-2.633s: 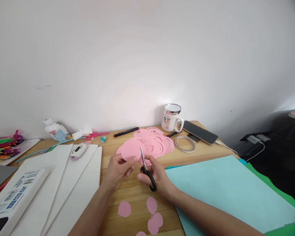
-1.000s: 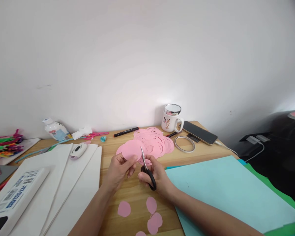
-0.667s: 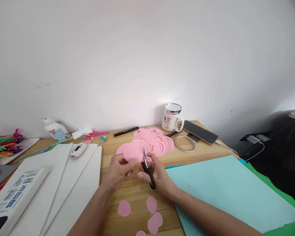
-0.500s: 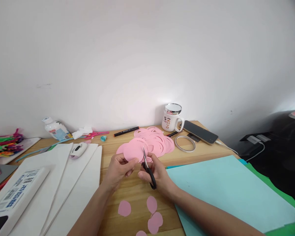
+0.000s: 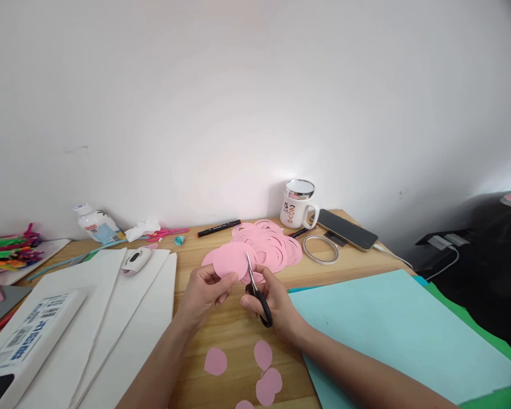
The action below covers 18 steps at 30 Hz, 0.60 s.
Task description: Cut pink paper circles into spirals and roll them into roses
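A round pink paper piece [image 5: 230, 262] is pinched between the thumb and fingers of my left hand [image 5: 205, 291]. My right hand [image 5: 276, 301] holds small scissors [image 5: 260, 304] with black handles, their metal blades pointing up at the paper's right edge. Whether the blades are apart is hard to make out. Behind both hands lies a heap of pink paper rings and offcuts [image 5: 276, 250]. Nearer to me on the wooden table, several small pink petal-shaped pieces [image 5: 216, 361] lie flat, two of them overlapping.
White sheets [image 5: 149, 318] and a white box [image 5: 29, 335] lie left. Light-blue paper [image 5: 400, 335] covers the right side. Along the back are a black marker [image 5: 219, 228], a white mug [image 5: 296, 211], a tape roll [image 5: 321, 250] and a phone [image 5: 347, 229]. A bottle [image 5: 97, 224] leans far left.
The scissors and my right hand have shifted very slightly, the blades now a little left against the pink paper. The paper has turned a little in my left hand.
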### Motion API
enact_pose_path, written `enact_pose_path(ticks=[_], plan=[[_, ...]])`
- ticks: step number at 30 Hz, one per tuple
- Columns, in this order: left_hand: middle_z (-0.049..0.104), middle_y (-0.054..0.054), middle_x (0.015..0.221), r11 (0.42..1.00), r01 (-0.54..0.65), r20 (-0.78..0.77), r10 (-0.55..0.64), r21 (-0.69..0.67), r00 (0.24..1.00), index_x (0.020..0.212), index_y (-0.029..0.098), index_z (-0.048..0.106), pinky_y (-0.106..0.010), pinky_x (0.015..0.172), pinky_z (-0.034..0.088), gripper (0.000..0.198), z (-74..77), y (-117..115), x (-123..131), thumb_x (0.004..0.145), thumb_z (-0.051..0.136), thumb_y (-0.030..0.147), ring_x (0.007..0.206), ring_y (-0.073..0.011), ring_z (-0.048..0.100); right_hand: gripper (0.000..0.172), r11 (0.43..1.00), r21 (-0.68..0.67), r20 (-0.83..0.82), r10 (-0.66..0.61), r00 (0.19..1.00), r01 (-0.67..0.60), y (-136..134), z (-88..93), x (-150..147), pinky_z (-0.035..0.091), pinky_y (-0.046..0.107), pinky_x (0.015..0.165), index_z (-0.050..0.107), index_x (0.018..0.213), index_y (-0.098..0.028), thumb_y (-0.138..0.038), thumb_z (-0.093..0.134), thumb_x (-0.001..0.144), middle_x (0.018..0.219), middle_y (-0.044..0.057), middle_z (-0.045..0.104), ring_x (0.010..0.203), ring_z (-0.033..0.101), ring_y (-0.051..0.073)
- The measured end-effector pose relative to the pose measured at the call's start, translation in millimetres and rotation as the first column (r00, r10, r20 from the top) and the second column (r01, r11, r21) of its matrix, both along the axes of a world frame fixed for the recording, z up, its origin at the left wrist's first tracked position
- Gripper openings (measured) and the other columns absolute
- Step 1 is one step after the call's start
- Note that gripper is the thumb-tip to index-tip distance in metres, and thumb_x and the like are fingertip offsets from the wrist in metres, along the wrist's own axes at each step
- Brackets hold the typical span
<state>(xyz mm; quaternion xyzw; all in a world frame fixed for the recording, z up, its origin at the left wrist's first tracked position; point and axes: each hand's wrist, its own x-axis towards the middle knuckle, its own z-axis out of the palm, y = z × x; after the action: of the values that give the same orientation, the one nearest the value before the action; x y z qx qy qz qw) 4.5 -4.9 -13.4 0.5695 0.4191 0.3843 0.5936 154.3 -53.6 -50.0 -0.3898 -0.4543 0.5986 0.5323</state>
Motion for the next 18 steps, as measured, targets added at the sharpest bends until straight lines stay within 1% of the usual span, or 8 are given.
enact_pose_path(ticks=[6, 13, 18], plan=[[0.042, 0.007, 0.044, 1.000, -0.020, 0.004, 0.020, -0.016, 1.000, 0.059, 0.014, 0.056, -0.020, 0.040, 0.020, 0.028, 5.3, -0.9, 1.5, 0.065, 0.071, 0.037, 0.038, -0.0037, 0.031, 0.054, 1.000, -0.012, -0.001, -0.006, 1.000, 0.006, 0.4, -1.3, -0.2, 0.029, 0.018, 0.042, 0.038, 0.105, -0.020, -0.040, 0.070, 0.067, 0.053, -0.011, 0.045, 0.042, 0.037, 0.006], [0.042, 0.008, 0.042, 1.000, -0.013, 0.050, 0.014, -0.013, 0.999, 0.061, 0.014, 0.057, -0.019, 0.039, 0.020, 0.025, 4.4, -0.4, 0.7, 0.065, 0.072, 0.033, 0.038, -0.0037, 0.032, 0.050, 1.000, -0.012, -0.004, -0.004, 1.000, 0.004, 0.7, -4.6, -0.8, 0.027, 0.018, 0.040, 0.037, 0.103, -0.020, -0.034, 0.069, 0.068, 0.048, -0.012, 0.047, 0.039, 0.037, 0.006], [0.049, 0.006, 0.046, 0.999, -0.028, 0.091, 0.032, -0.040, 0.995, 0.059, 0.015, 0.053, -0.019, 0.036, 0.021, 0.028, 6.8, -2.4, 3.8, 0.067, 0.069, 0.037, 0.034, -0.0037, 0.034, 0.049, 1.000, -0.013, 0.004, -0.005, 1.000, 0.005, 0.2, -3.1, -2.0, 0.030, 0.019, 0.041, 0.037, 0.101, -0.021, -0.037, 0.069, 0.068, 0.048, -0.012, 0.046, 0.039, 0.038, 0.007]])
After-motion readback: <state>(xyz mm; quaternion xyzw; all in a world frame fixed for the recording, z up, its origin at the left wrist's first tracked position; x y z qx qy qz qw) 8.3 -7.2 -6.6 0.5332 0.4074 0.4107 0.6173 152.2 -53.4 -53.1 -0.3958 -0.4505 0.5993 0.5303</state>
